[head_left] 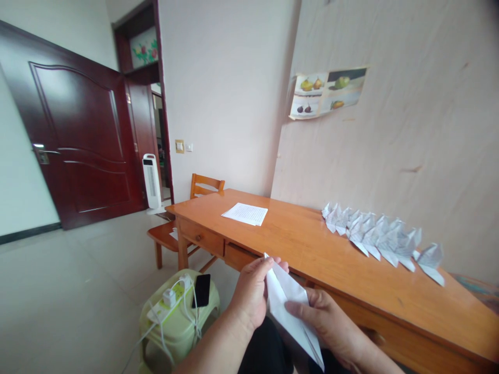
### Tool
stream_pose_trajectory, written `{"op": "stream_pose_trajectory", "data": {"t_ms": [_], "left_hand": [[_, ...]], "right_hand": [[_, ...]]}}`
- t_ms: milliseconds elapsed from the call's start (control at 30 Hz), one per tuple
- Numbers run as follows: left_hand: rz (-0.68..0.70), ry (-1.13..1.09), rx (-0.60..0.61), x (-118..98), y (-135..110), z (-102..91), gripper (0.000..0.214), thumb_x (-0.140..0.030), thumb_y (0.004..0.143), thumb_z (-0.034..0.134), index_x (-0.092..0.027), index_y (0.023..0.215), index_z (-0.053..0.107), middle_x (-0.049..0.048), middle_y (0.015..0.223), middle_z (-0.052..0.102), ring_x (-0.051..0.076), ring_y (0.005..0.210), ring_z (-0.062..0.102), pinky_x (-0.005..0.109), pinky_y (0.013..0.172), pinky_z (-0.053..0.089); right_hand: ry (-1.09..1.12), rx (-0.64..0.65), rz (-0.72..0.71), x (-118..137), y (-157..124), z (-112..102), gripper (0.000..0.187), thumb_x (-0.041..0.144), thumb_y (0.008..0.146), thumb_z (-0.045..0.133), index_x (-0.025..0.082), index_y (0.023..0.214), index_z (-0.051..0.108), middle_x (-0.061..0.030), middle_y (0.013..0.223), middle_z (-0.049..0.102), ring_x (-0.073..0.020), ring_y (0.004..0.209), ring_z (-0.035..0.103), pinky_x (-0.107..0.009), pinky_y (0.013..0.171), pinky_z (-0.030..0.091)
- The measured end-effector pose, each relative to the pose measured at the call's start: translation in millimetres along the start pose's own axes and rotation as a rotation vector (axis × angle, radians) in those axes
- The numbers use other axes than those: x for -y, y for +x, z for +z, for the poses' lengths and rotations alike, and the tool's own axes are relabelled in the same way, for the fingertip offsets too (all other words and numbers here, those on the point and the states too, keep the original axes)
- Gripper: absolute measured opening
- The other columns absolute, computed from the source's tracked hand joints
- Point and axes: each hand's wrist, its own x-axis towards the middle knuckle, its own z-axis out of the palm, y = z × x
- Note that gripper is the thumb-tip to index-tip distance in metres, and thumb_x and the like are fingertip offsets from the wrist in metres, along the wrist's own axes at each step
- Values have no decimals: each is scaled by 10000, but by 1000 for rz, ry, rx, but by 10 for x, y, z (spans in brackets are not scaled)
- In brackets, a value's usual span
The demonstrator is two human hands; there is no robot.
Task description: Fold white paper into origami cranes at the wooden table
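Note:
A folded sheet of white paper, long and pointed at both ends, is held between my two hands above my lap. Near its upper tip, my left hand pinches the left edge, with the thumb in front and the fingers behind. My right hand grips the right side around the middle, its thumb lying flat on the front face. A crease or slit runs along the lower part of the paper. The fingers behind the sheet are partly hidden.
Several folded paper figures stand in rows on the right of the wooden table. A stack of printed sheets lies at its far left. A green stool at left bears a power strip, cables and a black phone.

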Motion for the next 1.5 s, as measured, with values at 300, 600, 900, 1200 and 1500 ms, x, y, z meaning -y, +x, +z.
{"op": "stream_pose_trajectory", "data": {"t_ms": [300,600,900,1200,1500], "left_hand": [[-7,-36,0,-51,15,6,316,-353,863,700,-59,980,713,206,1004,748,307,1002,719,409,951,529],[-27,105,208,-4,-79,-50,356,-415,810,781,-100,964,719,115,890,738,186,773,673,268,721,497],[-2,120,178,-24,-63,-87,342,-397,797,794,-106,965,735,113,885,743,183,756,658,267,708,489],[-27,109,189,-17,-78,-69,379,-401,750,832,-113,983,748,113,901,750,203,782,681,281,722,502],[-3,111,147,-73,-61,-73,391,-397,761,825,-108,1012,743,113,894,749,222,828,689,262,683,489]], "right_hand": [[9,15,3,-9,-27,-3,408,487,760,808,115,911,735,-46,677,702,-101,499,540,-220,510,365],[29,-15,-40,28,10,-6,363,466,778,799,126,872,716,-54,736,730,-130,558,607,-241,563,422],[36,-153,-91,172,-19,46,419,560,782,765,152,795,667,-3,620,659,-114,530,557,-222,516,387],[-3,-252,-187,119,19,38,450,595,790,737,160,747,630,5,584,625,-97,486,485,-227,486,333],[-63,-226,-196,108,16,12,431,584,793,742,170,811,626,-3,661,648,-113,543,521,-226,506,348]]}}
